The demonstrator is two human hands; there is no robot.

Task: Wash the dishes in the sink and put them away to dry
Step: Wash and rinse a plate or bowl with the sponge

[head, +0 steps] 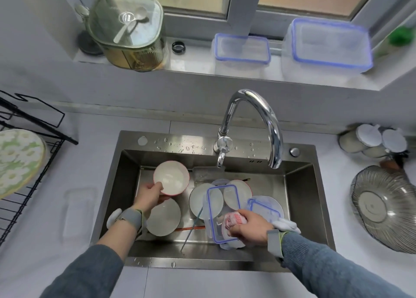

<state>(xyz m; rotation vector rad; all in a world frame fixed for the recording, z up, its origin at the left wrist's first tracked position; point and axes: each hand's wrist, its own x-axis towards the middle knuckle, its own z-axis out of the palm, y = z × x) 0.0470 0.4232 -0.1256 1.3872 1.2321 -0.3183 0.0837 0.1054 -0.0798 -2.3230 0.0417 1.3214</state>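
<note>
Dishes lie in the steel sink set into the counter: white plates, a clear blue-rimmed container and chopsticks on the basin floor; the left hand grips a white bowl by its rim, thumb inside, raised above the plates. The right hand is curled around a pink sponge, pressed at the container's rim; the faucet arches overhead; a flowered plate stands in the wire rack at left.

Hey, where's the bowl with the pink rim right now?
In the head view, the pink-rimmed bowl is held by the left hand over the left part of the sink, above a white plate and left of the faucet.
</note>
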